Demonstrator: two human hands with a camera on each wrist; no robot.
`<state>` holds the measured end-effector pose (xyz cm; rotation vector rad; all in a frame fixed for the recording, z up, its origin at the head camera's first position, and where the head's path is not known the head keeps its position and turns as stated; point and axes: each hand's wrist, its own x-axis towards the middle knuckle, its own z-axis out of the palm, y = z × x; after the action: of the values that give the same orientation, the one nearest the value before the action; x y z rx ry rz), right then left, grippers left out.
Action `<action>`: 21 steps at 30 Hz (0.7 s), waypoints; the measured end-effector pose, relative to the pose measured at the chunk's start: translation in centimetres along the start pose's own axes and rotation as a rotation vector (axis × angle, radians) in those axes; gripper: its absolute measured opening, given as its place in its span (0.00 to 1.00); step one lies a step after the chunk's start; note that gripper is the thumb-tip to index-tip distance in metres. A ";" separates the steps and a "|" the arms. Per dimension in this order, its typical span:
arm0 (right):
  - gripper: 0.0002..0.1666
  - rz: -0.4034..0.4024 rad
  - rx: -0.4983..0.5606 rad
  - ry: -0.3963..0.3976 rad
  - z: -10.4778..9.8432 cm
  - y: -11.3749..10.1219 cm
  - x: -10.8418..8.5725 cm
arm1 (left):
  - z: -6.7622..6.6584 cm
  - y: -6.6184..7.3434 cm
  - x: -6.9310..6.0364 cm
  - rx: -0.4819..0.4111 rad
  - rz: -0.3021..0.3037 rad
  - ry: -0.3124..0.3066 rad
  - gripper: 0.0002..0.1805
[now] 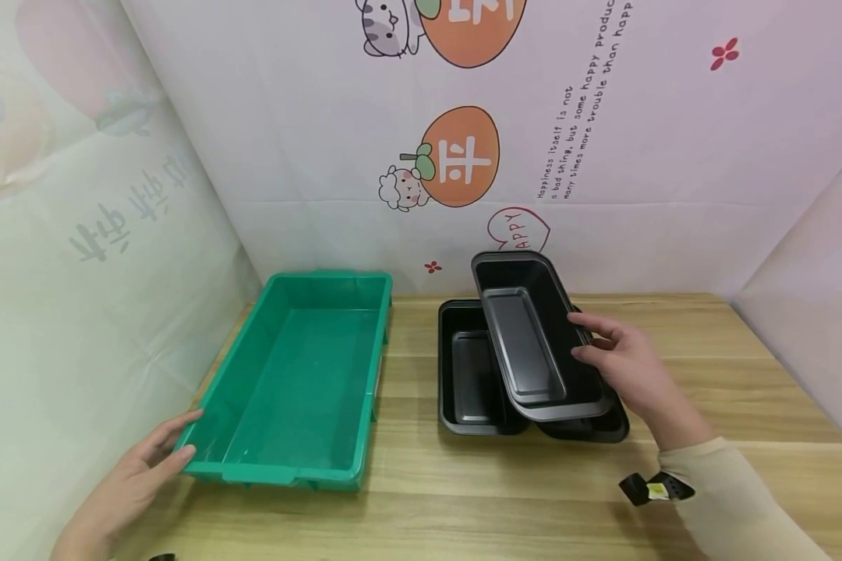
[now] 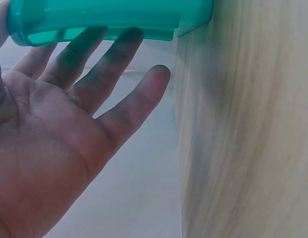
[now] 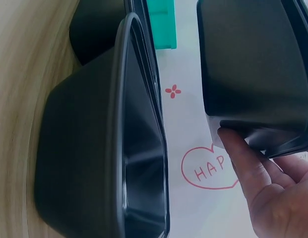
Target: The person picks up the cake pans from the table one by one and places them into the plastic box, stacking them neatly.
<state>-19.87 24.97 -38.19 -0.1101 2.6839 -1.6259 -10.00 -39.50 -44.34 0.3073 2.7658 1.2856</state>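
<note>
In the head view, my right hand (image 1: 624, 366) holds a black loaf pan (image 1: 522, 343) by its right rim. The pan is tilted above two more black pans. One, the left pan (image 1: 472, 389), stands upright on the table; the right pan (image 1: 596, 430) is mostly hidden beneath the held one. From the right wrist, the held pan (image 3: 258, 64) appears raised apart from the pan (image 3: 84, 144) below. At the near left corner of a green tray (image 1: 309, 374), my left hand (image 1: 140, 463) touches the rim. In the left wrist view its fingers (image 2: 106, 74) look extended and spread against the tray's side.
A wooden tabletop (image 1: 421, 506) carries the tray at left and the pans right of centre. White printed sheeting (image 1: 323, 140) stands behind the table, and more sheeting (image 1: 98, 312) borders the left side. A black strap (image 1: 656, 489) is on my right wrist.
</note>
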 end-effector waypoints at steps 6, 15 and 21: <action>0.32 -0.020 -0.038 0.014 0.4 -0.3 0.0 | 0.0 0.0 0.0 -0.014 -0.034 -0.015 0.28; 0.32 -0.035 0.013 -0.010 1.5 -0.6 0.1 | -0.1 0.2 0.0 -0.047 -0.050 -0.032 0.28; 0.32 -0.025 0.042 -0.016 2.2 -0.8 0.4 | -0.1 0.1 -0.1 -0.047 -0.065 -0.033 0.28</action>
<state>-20.10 22.65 -38.45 -0.1568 2.6458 -1.6793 -9.93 -39.54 -44.15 0.2319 2.6904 1.3158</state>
